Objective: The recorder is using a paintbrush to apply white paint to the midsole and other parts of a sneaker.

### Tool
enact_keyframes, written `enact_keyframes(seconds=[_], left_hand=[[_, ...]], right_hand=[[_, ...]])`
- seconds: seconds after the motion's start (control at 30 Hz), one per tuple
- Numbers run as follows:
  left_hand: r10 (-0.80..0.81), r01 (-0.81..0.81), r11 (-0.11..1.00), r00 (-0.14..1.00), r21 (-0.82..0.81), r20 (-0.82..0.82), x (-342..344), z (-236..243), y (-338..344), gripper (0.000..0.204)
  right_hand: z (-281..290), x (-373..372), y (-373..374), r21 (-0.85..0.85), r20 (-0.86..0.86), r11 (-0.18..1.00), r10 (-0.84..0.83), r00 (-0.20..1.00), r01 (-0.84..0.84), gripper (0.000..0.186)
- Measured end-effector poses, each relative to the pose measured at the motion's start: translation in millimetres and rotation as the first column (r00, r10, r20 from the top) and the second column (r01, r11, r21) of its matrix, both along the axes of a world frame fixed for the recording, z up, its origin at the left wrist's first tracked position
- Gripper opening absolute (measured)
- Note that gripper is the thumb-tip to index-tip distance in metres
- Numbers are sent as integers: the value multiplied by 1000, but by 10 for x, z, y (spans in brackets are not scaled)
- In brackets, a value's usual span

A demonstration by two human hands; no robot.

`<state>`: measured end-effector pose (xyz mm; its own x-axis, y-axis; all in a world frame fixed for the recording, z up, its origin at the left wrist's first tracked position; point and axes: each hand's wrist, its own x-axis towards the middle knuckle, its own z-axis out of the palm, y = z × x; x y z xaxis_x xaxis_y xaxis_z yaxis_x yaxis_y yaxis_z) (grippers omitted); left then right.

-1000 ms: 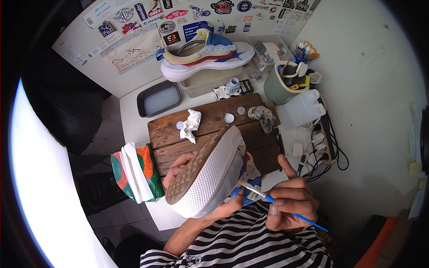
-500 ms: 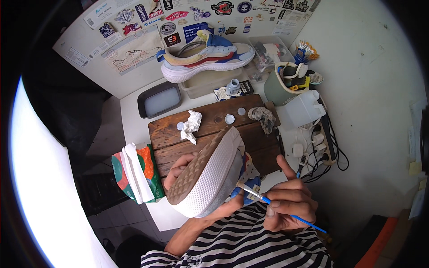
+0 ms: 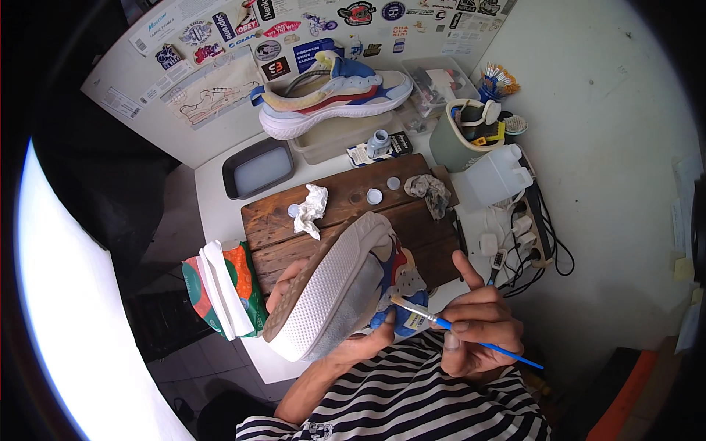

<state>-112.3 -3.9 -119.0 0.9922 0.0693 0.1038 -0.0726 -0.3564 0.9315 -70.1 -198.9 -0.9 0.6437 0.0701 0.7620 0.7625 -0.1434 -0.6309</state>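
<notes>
My left hand (image 3: 362, 347) is closed round a sneaker (image 3: 323, 298), its fingers behind the brown sole and its thumb by the blue tongue. The shoe is tipped on its side, with a white textured midsole and a grey, red, yellow and blue upper facing right. Between thumb and fingers, my right hand (image 3: 482, 323) grips a slim blue paintbrush (image 3: 445, 323), index finger raised. The pale bristles are at the upper near the tongue; whether they touch it I cannot tell.
Beneath is a wooden board (image 3: 268, 220) with crumpled white tissue (image 3: 312, 209), small white caps and a stained rag (image 3: 428, 192). Behind stand the other sneaker (image 3: 334, 103), a dark tray (image 3: 257, 169) and a paint bottle (image 3: 379, 143). Tissues (image 3: 224, 287) lie left; cables (image 3: 526, 235) right.
The sneaker has rolled in my left hand, showing less sole and more of its upper. The brush tip has shifted only slightly. The whole view has moved a little.
</notes>
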Motion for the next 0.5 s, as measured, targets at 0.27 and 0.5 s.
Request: enact_keyframes(seconds=[0.27, 0.5], left_hand=[[15, 42, 961, 979, -272, 204, 22, 267, -67, 80], [352, -294, 518, 929, -804, -113, 211, 439, -18, 84]], right_hand=[[-137, 24, -29, 236, 17, 972, -30, 999, 25, 17], [-463, 115, -473, 124, -269, 932, -298, 916, 340, 36]])
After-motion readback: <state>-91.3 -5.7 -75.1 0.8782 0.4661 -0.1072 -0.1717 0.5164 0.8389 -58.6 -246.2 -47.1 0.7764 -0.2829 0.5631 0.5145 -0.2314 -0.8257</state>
